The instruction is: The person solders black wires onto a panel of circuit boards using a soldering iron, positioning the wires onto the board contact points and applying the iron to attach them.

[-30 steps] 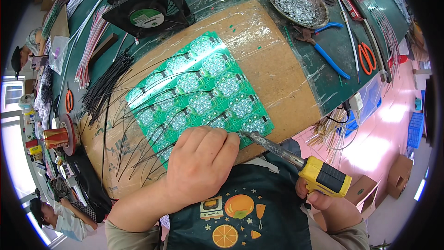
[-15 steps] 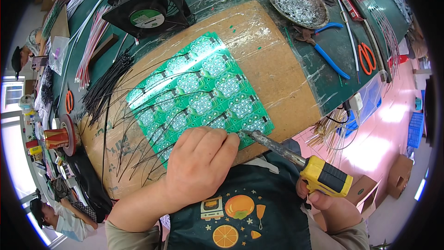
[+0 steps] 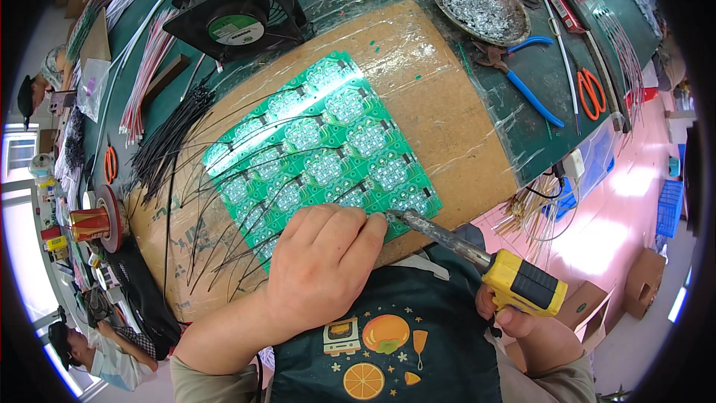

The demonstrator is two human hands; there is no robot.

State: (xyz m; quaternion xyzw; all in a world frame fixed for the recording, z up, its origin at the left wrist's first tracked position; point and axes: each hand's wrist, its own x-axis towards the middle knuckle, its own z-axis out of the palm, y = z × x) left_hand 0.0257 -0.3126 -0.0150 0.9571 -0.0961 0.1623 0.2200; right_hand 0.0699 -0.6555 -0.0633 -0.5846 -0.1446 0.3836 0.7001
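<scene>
A green circuit board panel made of several repeated units lies on a brown board. Thin black wires trail across it toward the left, some ending at its units. My left hand rests over the panel's near edge, fingers closed in a pinch; what they grip is hidden beneath them. In my right hand is a yellow and black soldering gun, held at the lower right. Its metal tip touches or hovers just over the panel, close to my left fingertips.
Black wires lie bundled left of the panel, near a solder spool. A black fan stands behind. At the far right are a round metal dish with silvery scraps, blue-handled pliers and orange-handled scissors.
</scene>
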